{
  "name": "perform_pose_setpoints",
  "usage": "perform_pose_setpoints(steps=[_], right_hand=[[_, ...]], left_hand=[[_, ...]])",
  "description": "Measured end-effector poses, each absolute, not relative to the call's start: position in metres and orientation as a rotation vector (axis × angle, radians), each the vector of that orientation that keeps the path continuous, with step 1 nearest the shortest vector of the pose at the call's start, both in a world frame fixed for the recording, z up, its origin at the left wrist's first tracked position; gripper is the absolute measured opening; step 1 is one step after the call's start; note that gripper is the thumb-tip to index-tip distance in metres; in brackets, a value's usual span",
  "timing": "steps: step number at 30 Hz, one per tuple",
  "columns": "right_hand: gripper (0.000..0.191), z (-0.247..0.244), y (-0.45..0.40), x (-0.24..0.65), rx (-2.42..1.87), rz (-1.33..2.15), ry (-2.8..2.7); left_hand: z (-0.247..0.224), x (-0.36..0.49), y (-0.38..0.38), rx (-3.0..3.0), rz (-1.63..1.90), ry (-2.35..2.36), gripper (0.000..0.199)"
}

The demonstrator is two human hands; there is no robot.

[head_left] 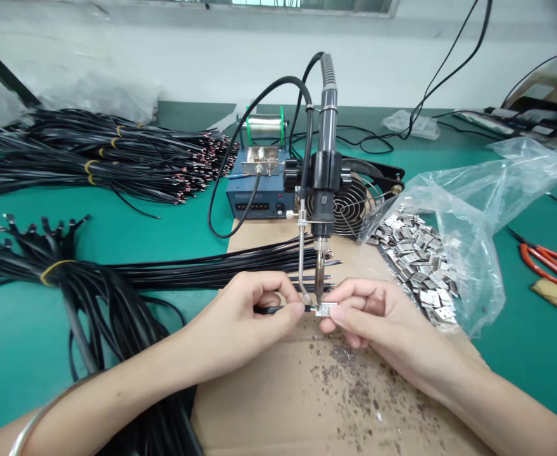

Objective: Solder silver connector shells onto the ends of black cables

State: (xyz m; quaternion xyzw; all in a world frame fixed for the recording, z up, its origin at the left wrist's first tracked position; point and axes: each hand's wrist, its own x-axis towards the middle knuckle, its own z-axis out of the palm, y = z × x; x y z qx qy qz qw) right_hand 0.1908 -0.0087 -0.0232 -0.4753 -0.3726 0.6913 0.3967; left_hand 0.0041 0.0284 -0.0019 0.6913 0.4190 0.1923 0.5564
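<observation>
Between thumb and fingers, my left hand (269, 307) pinches a black cable (268, 310) just behind its stripped end. Coloured wires at that end meet a small silvery metal connector (325, 310), which my right hand (361, 310) pinches by its other side. Directly over the joint stands an upright soldering iron (323, 190), its tip at or very near the connector. A thin metal solder feed tube (302, 253) runs down beside the iron and bends toward the same spot. Whether the tip touches the wires I cannot tell.
A bundle of black cables (131, 278) lies at left, with more bundles (155, 158) behind. A blue solder feeder (259, 197) with a solder spool (265, 126) and a fan (354, 202) stand at the back. Right are bagged connectors (421, 259) and orange-handled scissors (547, 263). Spattered cardboard (259, 392) lies below.
</observation>
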Motion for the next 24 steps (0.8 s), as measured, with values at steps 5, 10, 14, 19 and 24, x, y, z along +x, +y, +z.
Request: perform_pose_setpoints(steps=[5,10,14,19,24], right_hand=[[0.017,-0.0226,-0.0082,0.1910,-1.236,1.739,-0.967],[0.016,-0.0226,-0.0068,0.1880,-1.289,1.697,-1.009],[0.015,-0.0238,-0.0052,0.1858,-1.306,1.640,-1.025],[0.013,-0.0248,-0.0051,0.1857,-1.290,1.620,-1.036],[0.013,-0.0238,-0.0050,0.1858,-1.287,1.624,-1.042]], left_hand=[[-0.0004,0.0027,0.0274,1.630,0.440,1.001,0.018],[-0.0025,0.0029,0.0275,1.686,0.405,1.056,0.018],[-0.0041,0.0034,0.0287,1.724,0.388,1.072,0.017],[-0.0048,0.0039,0.0287,1.730,0.420,1.041,0.019],[-0.0046,0.0041,0.0286,1.738,0.413,1.056,0.018]])
